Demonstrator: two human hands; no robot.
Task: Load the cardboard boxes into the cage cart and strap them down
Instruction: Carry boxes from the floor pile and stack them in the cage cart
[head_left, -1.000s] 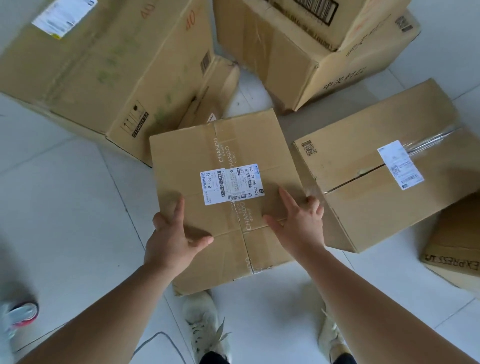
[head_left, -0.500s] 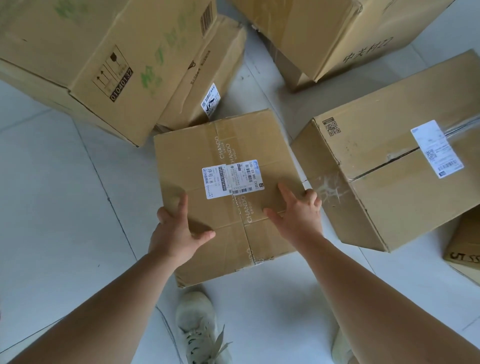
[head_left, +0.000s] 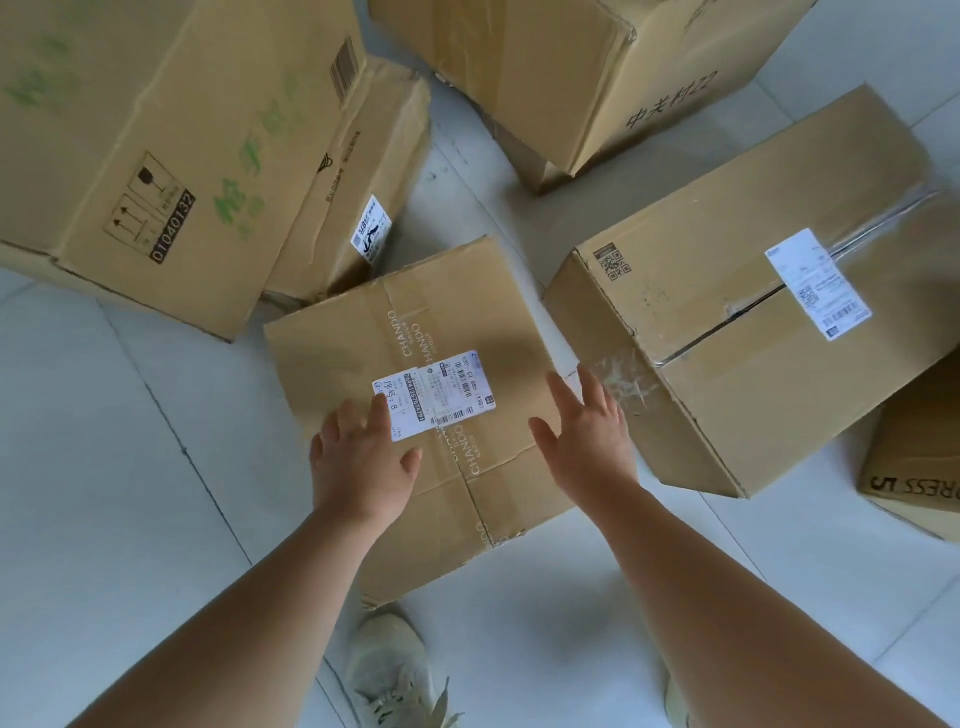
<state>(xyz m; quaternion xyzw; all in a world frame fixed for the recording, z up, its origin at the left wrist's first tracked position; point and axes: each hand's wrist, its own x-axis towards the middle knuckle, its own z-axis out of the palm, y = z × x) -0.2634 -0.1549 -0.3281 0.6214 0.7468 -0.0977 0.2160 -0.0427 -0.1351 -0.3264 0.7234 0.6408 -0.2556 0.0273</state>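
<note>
Loading seems barely begun: the middle box (head_left: 467, 312) lies on the floor (head_left: 130, 467) among other boxes (head_left: 753, 389), no cart in sight. Left hand (head_left: 363, 457) and right hand (head_left: 587, 441) reach over it, fingers straight.

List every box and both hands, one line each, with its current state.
CHANDO box: taped shut, flat on the floor, label up.
Left hand: open, fingers straight over the label.
Right hand: open, over the box's right edge.
QR-code box: taped shut, on the floor.
Green-lettered box: lying on the floor, printed side up.
Narrow box: squeezed beside it, creased.
Handwritten box: on the floor, corner frayed.
Express box: mostly out of frame.
</note>
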